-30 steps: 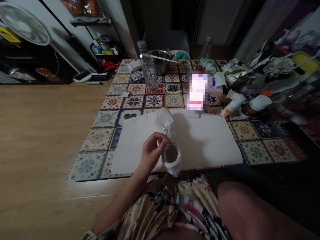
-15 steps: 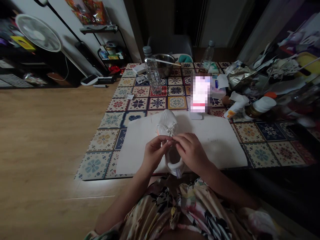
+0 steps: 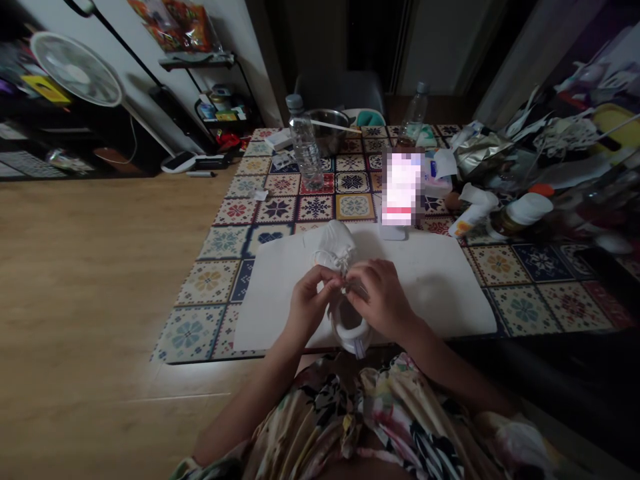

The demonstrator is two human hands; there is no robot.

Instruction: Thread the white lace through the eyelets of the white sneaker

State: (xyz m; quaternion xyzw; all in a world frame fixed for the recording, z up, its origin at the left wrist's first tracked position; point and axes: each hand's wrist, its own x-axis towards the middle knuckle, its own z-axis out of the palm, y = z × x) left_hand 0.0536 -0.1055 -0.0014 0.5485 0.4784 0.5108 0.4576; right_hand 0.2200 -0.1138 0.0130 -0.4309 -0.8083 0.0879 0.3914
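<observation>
A white sneaker (image 3: 336, 248) lies on a white mat (image 3: 430, 280), toe pointing away from me, heel near my lap. My left hand (image 3: 309, 305) pinches the shoe's white laces at the tongue, fingers closed. Just to the right of it, my right hand (image 3: 380, 298) is closed on the same laces, and the fingertips of both hands meet over the shoe's opening. The hands cover the middle of the shoe.
The white mat rests on a patterned tile rug (image 3: 280, 200). Behind stand a clear plastic bottle (image 3: 304, 143), a metal bowl (image 3: 327, 127), a second bottle (image 3: 414, 113) and a white tube (image 3: 467, 219). Clutter fills the right side. A fan (image 3: 75, 67) stands at the left over wooden floor.
A second ago only my left hand was on the shoe. My right hand has come in and closed on the laces, and both hands have shifted slightly toward the toe.
</observation>
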